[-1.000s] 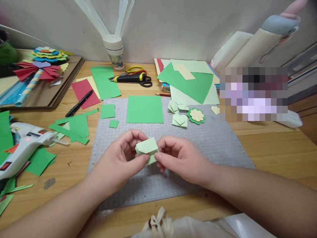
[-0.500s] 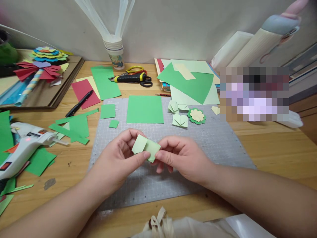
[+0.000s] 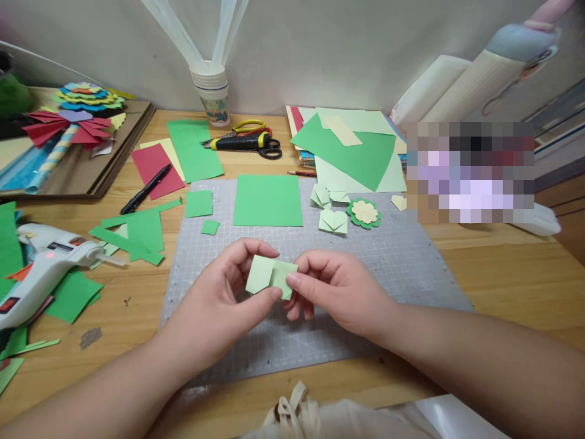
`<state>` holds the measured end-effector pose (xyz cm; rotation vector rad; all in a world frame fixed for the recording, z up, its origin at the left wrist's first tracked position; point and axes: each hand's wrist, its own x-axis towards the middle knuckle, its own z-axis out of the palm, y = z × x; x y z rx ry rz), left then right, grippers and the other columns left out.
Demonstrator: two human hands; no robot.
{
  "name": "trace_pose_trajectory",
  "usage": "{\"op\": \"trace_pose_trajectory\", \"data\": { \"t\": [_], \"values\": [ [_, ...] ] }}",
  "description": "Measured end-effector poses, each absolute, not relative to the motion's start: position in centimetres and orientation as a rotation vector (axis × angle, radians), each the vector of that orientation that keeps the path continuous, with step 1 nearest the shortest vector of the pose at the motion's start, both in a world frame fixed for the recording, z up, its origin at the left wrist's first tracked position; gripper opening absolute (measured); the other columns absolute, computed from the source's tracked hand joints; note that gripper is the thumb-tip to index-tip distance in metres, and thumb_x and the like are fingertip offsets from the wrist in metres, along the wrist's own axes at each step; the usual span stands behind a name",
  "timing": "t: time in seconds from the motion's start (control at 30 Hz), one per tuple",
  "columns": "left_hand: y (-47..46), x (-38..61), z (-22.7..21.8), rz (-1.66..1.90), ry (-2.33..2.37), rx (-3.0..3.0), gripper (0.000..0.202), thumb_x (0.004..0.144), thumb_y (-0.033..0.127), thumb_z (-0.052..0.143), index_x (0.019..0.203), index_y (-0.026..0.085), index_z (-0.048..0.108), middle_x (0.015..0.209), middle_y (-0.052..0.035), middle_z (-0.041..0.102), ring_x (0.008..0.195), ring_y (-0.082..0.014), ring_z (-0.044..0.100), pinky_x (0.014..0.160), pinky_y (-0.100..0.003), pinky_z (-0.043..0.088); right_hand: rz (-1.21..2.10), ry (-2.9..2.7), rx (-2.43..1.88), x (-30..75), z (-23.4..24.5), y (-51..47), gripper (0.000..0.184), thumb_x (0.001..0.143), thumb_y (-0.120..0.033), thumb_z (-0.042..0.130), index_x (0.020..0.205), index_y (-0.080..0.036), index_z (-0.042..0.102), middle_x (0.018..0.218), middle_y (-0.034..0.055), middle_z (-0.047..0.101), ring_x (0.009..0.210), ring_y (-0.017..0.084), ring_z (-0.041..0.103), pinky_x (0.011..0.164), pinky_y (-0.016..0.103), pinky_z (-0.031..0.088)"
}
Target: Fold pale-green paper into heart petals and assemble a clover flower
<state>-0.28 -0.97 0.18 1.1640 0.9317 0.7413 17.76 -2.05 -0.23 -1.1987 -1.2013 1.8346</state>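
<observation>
A small pale green piece of folded paper (image 3: 261,274) is held between my two hands above the grey cutting mat (image 3: 365,256). One flap is folded over at its left end. My left hand (image 3: 228,292) grips the lower edge with the thumb, its fingers curled behind. With thumb and index finger, my right hand (image 3: 336,283) pinches the right end. Beyond my hands lie a green paper square (image 3: 268,201), a folded pale green heart (image 3: 333,222) and a green-and-cream paper flower (image 3: 364,212).
At left, a glue gun (image 3: 55,262) rests among green scraps. Scissors and a yellow-black utility knife (image 3: 240,142) lie near the stacked paper cups (image 3: 214,103). A black pen (image 3: 146,189) sits on red paper. Stacked paper sheets (image 3: 361,152) are at back right.
The folded paper has turned slightly and now sits more level, its left flap lower. My left fingers have shifted along its top edge. Both hands keep their hold.
</observation>
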Motion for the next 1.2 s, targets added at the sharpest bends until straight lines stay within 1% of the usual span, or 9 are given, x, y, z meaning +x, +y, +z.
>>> {"op": "trace_pose_trajectory", "data": {
  "t": [0.1, 0.17, 0.23, 0.3, 0.53, 0.7, 0.83, 1.0, 1.2],
  "values": [
    [-0.7, -0.3, 0.5, 0.725, 0.934, 1.111, 0.023, 0.081, 0.027, 0.069, 0.1, 0.025, 0.056, 0.078, 0.0054, 0.067, 0.071, -0.0099, 0.064, 0.064, -0.018, 0.049, 1.807, -1.225, -1.217, 17.8, -0.1, -2.0, 0.022, 0.085, -0.033, 0.06, 0.071, -0.017, 0.053, 0.061, -0.0017, 0.063, 0.053, 0.008, 0.062, 0.049, 0.018, 0.044],
    [-0.5, -0.4, 0.6, 0.725, 0.986, 1.088, 0.014, 0.082, 0.033, 0.067, 0.089, 0.022, 0.06, 0.07, 0.0057, 0.064, 0.064, -0.0085, 0.059, 0.06, -0.017, 0.046, 1.796, -1.227, -1.224, 17.8, -0.1, -2.0, 0.022, 0.085, -0.033, 0.06, 0.072, -0.017, 0.053, 0.062, -0.0017, 0.063, 0.054, 0.01, 0.063, 0.048, 0.019, 0.044],
    [-0.4, -0.6, 0.5, 0.713, 1.054, 1.098, 0.016, 0.08, 0.034, 0.068, 0.077, 0.019, 0.062, 0.063, 0.0059, 0.06, 0.058, -0.0075, 0.053, 0.057, -0.017, 0.042, 1.785, -1.231, -1.221, 17.8, -0.2, -2.1, 0.022, 0.085, -0.033, 0.06, 0.072, -0.017, 0.053, 0.061, -0.002, 0.062, 0.054, 0.01, 0.063, 0.048, 0.019, 0.044],
    [-0.3, -0.7, 0.4, 0.702, 1.098, 1.111, 0.018, 0.076, 0.033, 0.072, 0.071, 0.018, 0.062, 0.06, 0.0058, 0.059, 0.057, -0.0078, 0.051, 0.056, -0.018, 0.04, 1.762, -1.229, -1.217, 17.8, -0.3, -2.2, 0.022, 0.085, -0.033, 0.06, 0.071, -0.017, 0.053, 0.06, -0.0026, 0.06, 0.054, 0.01, 0.063, 0.048, 0.019, 0.044],
    [-0.3, -0.3, 0.9, 0.643, 1.144, 1.109, 0.016, 0.067, 0.033, 0.077, 0.071, 0.019, 0.068, 0.063, 0.0022, 0.067, 0.058, -0.0126, 0.056, 0.056, -0.023, 0.043, 1.706, -1.239, -1.198, 17.9, -0.3, -2.3, 0.024, 0.084, -0.035, 0.062, 0.071, -0.017, 0.053, 0.062, -0.0033, 0.058, 0.054, 0.009, 0.061, 0.05, 0.02, 0.046],
    [-0.3, -0.3, 1.3, 0.659, 1.128, 1.061, 0.016, 0.069, 0.033, 0.076, 0.066, 0.02, 0.068, 0.06, 0.0026, 0.067, 0.057, -0.0139, 0.059, 0.058, -0.024, 0.045, 1.747, -1.237, -1.14, 17.8, 0.0, -2.3, 0.03, 0.079, -0.044, 0.068, 0.072, -0.018, 0.052, 0.064, -0.0032, 0.057, 0.056, 0.009, 0.059, 0.053, 0.021, 0.045],
    [-0.3, -0.7, 0.5, 0.706, 1.136, 1.01, 0.016, 0.071, 0.034, 0.076, 0.07, 0.02, 0.069, 0.061, 0.004, 0.066, 0.055, -0.0116, 0.056, 0.057, -0.023, 0.043, 1.824, -1.229, -1.121, 17.8, 0.1, -2.2, 0.033, 0.075, -0.046, 0.072, 0.077, -0.018, 0.055, 0.067, -0.0018, 0.06, 0.058, 0.01, 0.06, 0.054, 0.023, 0.046],
    [-0.2, -1.0, -0.1, 0.681, 1.099, 0.943, 0.019, 0.074, 0.035, 0.075, 0.071, 0.018, 0.066, 0.066, 0.0025, 0.065, 0.063, -0.0128, 0.057, 0.064, -0.025, 0.043, 1.921, -1.157, -1.139, 17.7, -0.1, -2.1, 0.038, 0.074, -0.051, 0.071, 0.073, -0.017, 0.053, 0.064, -0.0005, 0.064, 0.055, 0.01, 0.062, 0.049, 0.021, 0.043],
    [-0.2, -0.9, 0.0, 0.723, 1.146, 0.988, 0.02, 0.07, 0.035, 0.078, 0.068, 0.018, 0.067, 0.062, 0.0045, 0.06, 0.057, -0.0093, 0.05, 0.058, -0.022, 0.039, 1.928, -1.155, -1.176, 17.7, -0.2, -2.0, 0.036, 0.075, -0.049, 0.07, 0.071, -0.017, 0.053, 0.06, -0.0014, 0.064, 0.051, 0.01, 0.062, 0.047, 0.02, 0.043]
  ]
}}
